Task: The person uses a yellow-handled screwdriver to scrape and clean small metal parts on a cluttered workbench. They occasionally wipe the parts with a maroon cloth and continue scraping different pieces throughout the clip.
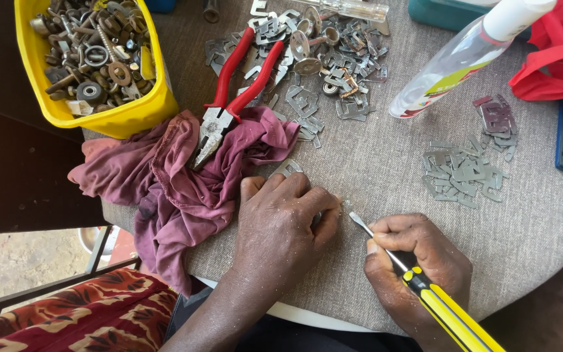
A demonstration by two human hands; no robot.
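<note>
On the grey cloth-covered table (pixel 386 176), seen from the head camera, the maroon rag (pixel 184 176) serves as the landmark for everything else. Just right of the rag's lower edge, the left hand (pixel 281 228) lies palm down, its fingers curled and pressed onto a small flat metal clip (pixel 288 167) whose end peeks out beyond the knuckles; how much of the clip is gripped under the palm cannot be told. Farther right of the rag, the right hand (pixel 418 261) is clenched around a screwdriver (pixel 425 287) with a yellow and black handle, its flat tip pointing toward the left hand and sitting just beside that hand's thumb side. On top of the rag rest red-handled pliers (pixel 229 98), jaws down toward the cloth, handles angled up and away. Above and left of the rag stands a yellow tub (pixel 131 114) filled with rusty bolts, washers and nuts. Above and right of the rag lies a heap of metal clips (pixel 320 65), and well to the right a smaller pile of clips (pixel 464 173). A clear plastic bottle (pixel 451 58) lies tilted beyond that pile, near a red bag (pixel 555 65).
</note>
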